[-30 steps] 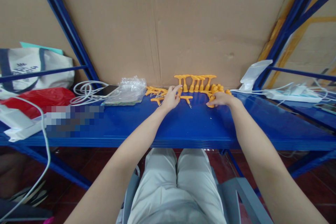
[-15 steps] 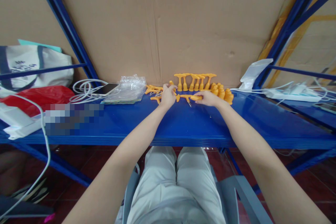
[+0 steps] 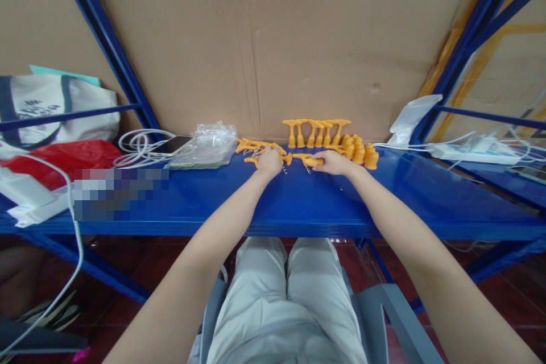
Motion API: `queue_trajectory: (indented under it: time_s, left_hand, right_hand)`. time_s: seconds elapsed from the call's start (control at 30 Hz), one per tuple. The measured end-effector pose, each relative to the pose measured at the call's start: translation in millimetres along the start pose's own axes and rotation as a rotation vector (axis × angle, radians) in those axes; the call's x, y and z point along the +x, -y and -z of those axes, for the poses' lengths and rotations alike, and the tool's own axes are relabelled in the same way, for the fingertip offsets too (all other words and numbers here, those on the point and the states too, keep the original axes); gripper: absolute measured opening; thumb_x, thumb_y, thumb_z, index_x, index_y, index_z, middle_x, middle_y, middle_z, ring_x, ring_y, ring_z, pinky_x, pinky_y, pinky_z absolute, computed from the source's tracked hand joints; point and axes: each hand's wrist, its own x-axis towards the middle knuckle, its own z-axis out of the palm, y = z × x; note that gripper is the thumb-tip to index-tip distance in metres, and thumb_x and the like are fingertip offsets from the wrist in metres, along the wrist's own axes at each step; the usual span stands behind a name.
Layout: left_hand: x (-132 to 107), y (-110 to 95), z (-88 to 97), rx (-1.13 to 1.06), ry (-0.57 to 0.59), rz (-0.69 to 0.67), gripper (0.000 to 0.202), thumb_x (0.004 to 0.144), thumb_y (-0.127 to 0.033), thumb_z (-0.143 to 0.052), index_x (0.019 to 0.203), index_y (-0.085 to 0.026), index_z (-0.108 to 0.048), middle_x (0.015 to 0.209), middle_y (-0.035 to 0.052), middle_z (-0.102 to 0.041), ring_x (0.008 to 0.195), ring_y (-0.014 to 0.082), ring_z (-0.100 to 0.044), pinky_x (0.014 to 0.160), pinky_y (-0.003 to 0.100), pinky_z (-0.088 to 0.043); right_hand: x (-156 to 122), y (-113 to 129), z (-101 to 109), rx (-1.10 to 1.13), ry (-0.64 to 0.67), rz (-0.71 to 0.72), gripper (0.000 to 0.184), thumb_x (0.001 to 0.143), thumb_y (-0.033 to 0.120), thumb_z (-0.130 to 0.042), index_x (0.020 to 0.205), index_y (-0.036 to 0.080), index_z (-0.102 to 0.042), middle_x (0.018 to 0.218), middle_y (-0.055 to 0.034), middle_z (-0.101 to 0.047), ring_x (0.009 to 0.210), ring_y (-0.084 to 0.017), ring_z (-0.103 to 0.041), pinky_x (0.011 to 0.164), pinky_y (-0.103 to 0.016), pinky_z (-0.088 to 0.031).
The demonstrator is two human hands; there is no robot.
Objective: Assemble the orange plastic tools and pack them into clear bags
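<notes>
On blue table (image 3: 313, 205) | hands (image 3: 269, 162) (image 3: 335, 162) at orange corkscrew pieces (image 3: 314, 162) | upright row (image 3: 300, 139) behind

A smooth blue metal desk (image 3: 307, 205) crossed the middle of the frame. Right of centre, yellow plastic T-shaped pieces (image 3: 319, 140) stood upright in a row along its back, with a cluster of short, ribbed yellow plastic sleeves (image 3: 359, 151) just to their right. At centre lay loose yellow T-handled corkscrews (image 3: 256, 144) with bare metal spirals. Left of these lay clear plastic bags (image 3: 209, 149), then a coiled white cable (image 3: 130, 158) at centre left.
</notes>
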Motion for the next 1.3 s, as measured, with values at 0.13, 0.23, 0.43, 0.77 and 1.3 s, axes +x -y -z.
queue_trajectory:
  time_s: [0.13, 0.23, 0.43, 0.77, 1.3]
  left_hand:
    - [-9, -10, 15.7, 0.209, 0.043, 0.114, 0.032, 0.086, -0.012, -0.048, 0.107, -0.011, -0.072, 0.114, 0.0211, -0.068, 0.116, 0.0358, -0.061, 0.102, 0.051, -0.044]
    - [-13, -15, 19.1, 0.251, 0.005, 0.037, 0.038, 0.088, -0.012, -0.043, 0.113, -0.014, -0.072, 0.126, 0.0216, -0.063, 0.124, 0.0378, -0.054, 0.104, 0.056, -0.04]
    - [-14, -19, 20.8, 0.247, 0.201, 0.059, 0.037, 0.089, -0.012, -0.047, 0.112, -0.02, -0.074, 0.128, 0.0182, -0.064, 0.126, 0.0393, -0.055, 0.108, 0.064, -0.032]
    - [-12, -17, 21.4, 0.237, 0.147, 0.032, 0.037, 0.092, -0.019, -0.052, 0.124, -0.025, -0.07, 0.127, 0.0113, -0.066, 0.121, 0.027, -0.061, 0.104, 0.038, -0.047]
    - [-5, -6, 9.1, 0.151, 0.056, 0.11, 0.036, 0.087, -0.015, -0.054, 0.118, -0.021, -0.073, 0.118, 0.0143, -0.07, 0.114, 0.0285, -0.064, 0.099, 0.04, -0.05]
  right_hand:
    - [1, -1, -1, 0.003, -0.008, 0.008, 0.031, 0.078, 0.017, -0.074, 0.109, 0.017, -0.077, 0.113, -0.0056, -0.077, 0.101, -0.025, -0.072, 0.093, -0.033, -0.052]
    - [1, -1, -1, -0.008, -0.003, -0.007, 0.033, 0.079, 0.017, -0.074, 0.112, 0.016, -0.076, 0.115, -0.0067, -0.076, 0.102, -0.025, -0.072, 0.094, -0.034, -0.053]
    - [1, -2, -2, 0.009, -0.008, -0.008, 0.034, 0.078, 0.016, -0.075, 0.113, 0.016, -0.077, 0.114, -0.0074, -0.076, 0.104, -0.025, -0.072, 0.096, -0.034, -0.053]
    - [7, -13, -7, 0.113, -0.071, 0.124, 0.034, 0.078, 0.013, -0.072, 0.111, 0.02, -0.077, 0.112, -0.0027, -0.077, 0.103, -0.026, -0.072, 0.097, -0.039, -0.053]
    - [10, -19, -11, 0.011, -0.129, 0.089, 0.034, 0.078, 0.009, -0.07, 0.111, 0.016, -0.075, 0.113, -0.009, -0.076, 0.105, -0.027, -0.07, 0.097, -0.039, -0.051]
